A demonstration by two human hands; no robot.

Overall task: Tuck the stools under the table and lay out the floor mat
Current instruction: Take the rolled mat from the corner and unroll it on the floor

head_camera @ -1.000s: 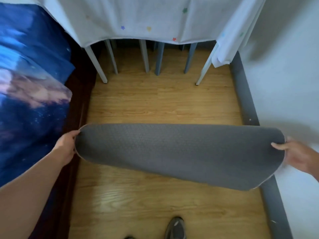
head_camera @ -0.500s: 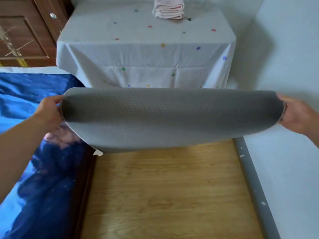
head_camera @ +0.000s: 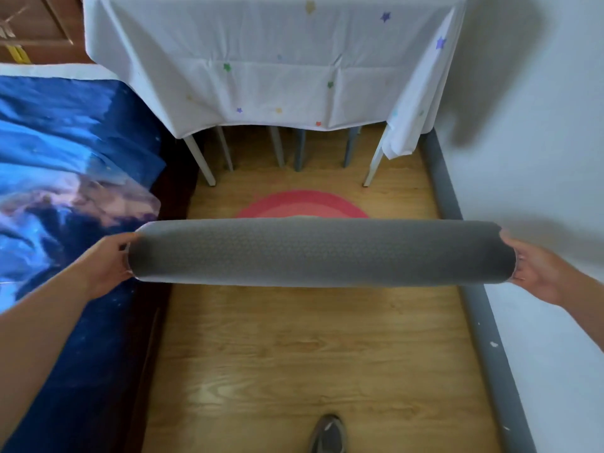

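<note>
Grey underside up, the floor mat (head_camera: pixel 322 253) spans mid-frame, red face showing on the floor (head_camera: pixel 294 354) just above — left hand (head_camera: pixel 108 264) and right hand (head_camera: pixel 539 271) each with a grip pinching one end. Lower both ends evenly, square to the wall (head_camera: pixel 539 158).

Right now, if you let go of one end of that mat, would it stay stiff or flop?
Probably flop: the mat curls over between the left hand and right hand. It seems light, since each grip is only at an edge. Its bumpy gray backing looks unlikely to slide on the wood floor.
</note>
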